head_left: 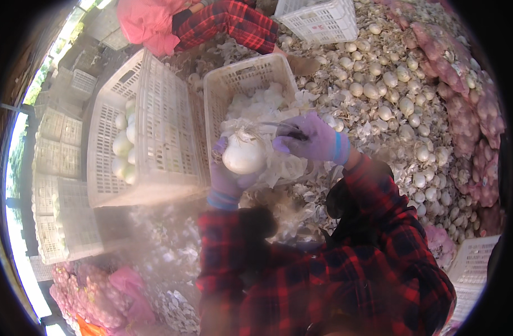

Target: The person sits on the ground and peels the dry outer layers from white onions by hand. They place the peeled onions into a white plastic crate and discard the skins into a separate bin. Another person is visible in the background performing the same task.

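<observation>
My left hand (pixel 229 174), in a purple knit glove with a blue cuff, holds a large white onion (pixel 244 154) from below, its roots turned up. At the right of the onion is my right hand (pixel 311 136), in a matching glove darkened at the fingers. Its fingers are curled round a thin dark tool, perhaps a small knife (pixel 277 124), pointing at the roots. Both hands are over the near end of a white plastic crate (pixel 250 63) with pale onion skins (pixel 260 103) in it. The tool's handle is hidden in the glove.
A second crate (pixel 168 126) at the left holds several peeled onions (pixel 122 143). Unpeeled onions (pixel 370 90) and loose skins cover the ground at right, by pink mesh sacks (pixel 462 122). A co-worker's plaid-clad leg (pixel 227 23) and another crate (pixel 317 21) are at the top.
</observation>
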The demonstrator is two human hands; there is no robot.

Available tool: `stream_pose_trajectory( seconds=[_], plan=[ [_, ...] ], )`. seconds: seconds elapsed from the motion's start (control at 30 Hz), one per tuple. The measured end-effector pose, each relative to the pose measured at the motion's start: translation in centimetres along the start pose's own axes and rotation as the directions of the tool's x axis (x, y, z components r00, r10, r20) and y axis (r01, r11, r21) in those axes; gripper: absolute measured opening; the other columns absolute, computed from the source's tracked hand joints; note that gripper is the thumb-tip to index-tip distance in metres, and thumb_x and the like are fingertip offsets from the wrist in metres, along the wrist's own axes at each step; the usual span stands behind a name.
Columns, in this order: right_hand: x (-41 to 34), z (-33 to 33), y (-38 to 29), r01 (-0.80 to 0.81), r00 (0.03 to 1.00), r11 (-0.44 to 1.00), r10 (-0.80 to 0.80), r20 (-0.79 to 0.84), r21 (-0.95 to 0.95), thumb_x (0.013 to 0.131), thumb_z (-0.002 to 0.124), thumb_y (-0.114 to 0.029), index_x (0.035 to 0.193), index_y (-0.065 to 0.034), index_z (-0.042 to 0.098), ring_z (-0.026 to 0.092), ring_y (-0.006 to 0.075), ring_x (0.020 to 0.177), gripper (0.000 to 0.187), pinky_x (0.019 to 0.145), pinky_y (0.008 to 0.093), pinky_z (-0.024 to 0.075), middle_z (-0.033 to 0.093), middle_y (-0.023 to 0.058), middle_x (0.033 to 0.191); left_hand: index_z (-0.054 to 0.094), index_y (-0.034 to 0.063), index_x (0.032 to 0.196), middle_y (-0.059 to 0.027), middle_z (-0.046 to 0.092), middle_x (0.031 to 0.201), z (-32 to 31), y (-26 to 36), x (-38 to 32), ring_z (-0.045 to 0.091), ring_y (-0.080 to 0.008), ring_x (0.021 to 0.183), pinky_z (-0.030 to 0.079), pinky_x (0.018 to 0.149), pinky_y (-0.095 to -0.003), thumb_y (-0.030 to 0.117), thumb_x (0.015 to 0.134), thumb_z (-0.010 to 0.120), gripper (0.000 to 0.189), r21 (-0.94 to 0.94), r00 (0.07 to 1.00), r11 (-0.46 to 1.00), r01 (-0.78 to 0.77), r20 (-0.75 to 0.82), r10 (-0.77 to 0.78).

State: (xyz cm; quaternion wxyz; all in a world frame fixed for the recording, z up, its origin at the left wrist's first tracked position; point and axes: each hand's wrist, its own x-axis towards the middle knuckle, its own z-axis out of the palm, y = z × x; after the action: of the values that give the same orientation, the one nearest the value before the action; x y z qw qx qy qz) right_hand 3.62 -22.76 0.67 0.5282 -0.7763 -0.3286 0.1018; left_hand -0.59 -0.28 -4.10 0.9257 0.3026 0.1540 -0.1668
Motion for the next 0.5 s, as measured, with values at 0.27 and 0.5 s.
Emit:
stream_pose_trajectory(
  seconds=[0.27,0.5],
  plan=[
    [2.5,2.6,1.7,0.200,0.945,0.980,-0.193,-0.265,0.001,0.089,0.065,-0.031,0.098,-0.0020,0.062,0.056,0.0249,0.062,0.030,0.059,0.0384,0.0447,0.058,0.0121,0.069,0.051,0.0064,0.127,-0.0125,0.062,0.112,1.6,-1.1,-0.5,0.063,-0.0243,0.092,0.050,0.068,-0.0325,0.046,0.084,0.059,0.059,0.287,0.996,0.958,-0.003,0.082,-0.022],
    [2.4,2.2,1.3,-0.182,0.925,0.878,0.306,-0.226,0.443,0.096,0.056,-0.033,0.087,0.0016,0.060,0.052,0.0147,0.060,0.036,0.056,0.0348,0.0429,0.054,0.0095,0.062,0.039,-0.0004,0.137,-0.0139,0.055,0.125,0.6,-0.2,0.0,0.055,-0.0240,0.114,0.048,0.096,-0.0370,0.022,0.082,0.067,0.066,0.545,0.964,0.803,-0.243,0.225,0.139]
  ],
)
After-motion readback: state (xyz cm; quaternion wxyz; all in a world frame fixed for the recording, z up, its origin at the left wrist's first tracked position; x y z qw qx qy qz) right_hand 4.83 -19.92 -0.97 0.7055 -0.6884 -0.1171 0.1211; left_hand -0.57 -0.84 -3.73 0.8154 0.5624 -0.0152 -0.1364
